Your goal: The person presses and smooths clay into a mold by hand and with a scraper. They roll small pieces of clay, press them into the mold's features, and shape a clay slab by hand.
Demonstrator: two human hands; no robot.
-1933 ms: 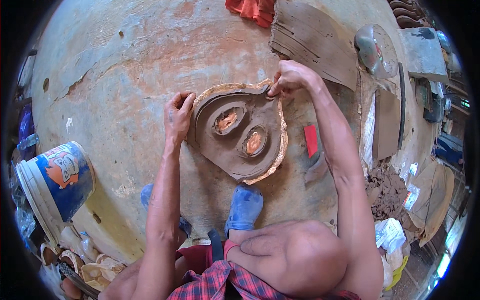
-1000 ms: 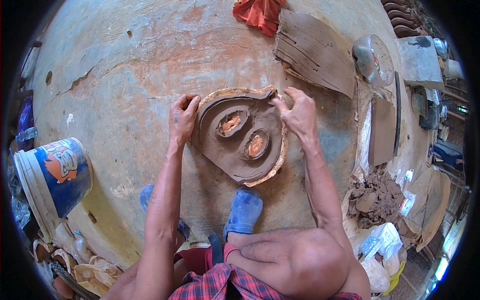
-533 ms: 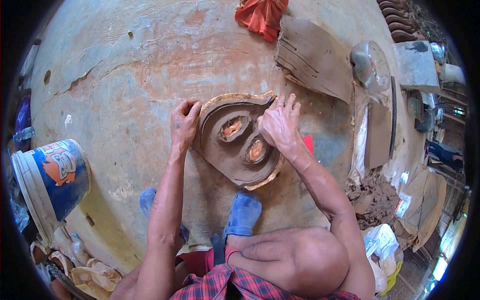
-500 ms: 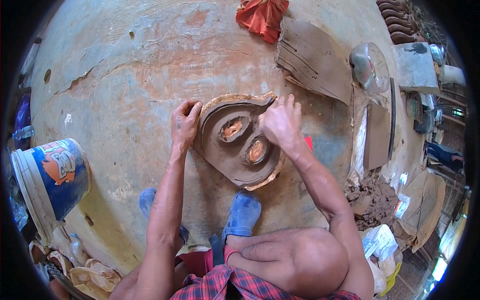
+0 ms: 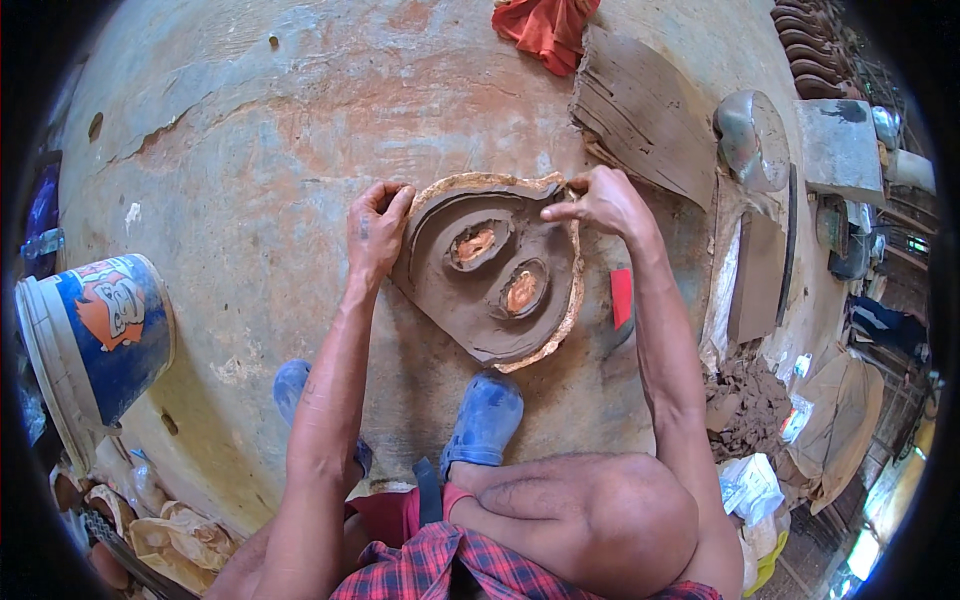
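Observation:
A rough-rimmed mould lined with wet grey-brown clay lies in front of me. Two oval openings in the clay show an orange surface beneath. At its left upper edge, my left hand is closed, with thumb and fingers pinching the rim. My right hand grips the far right corner, its thumb stretched over the clay and its fingers bent at the rim; part of the hold is hidden.
Clay slabs lie at the far right, near a red cloth and a metal bowl. A red-and-dark flat tool sits right of the mould. A clay block, clay lump and bucket stand around.
My right hand has shifted from pressing over the clay's upper right edge outward to the corner, uncovering the clay there. The red-and-dark tool shows more fully. My left hand stays at the rim.

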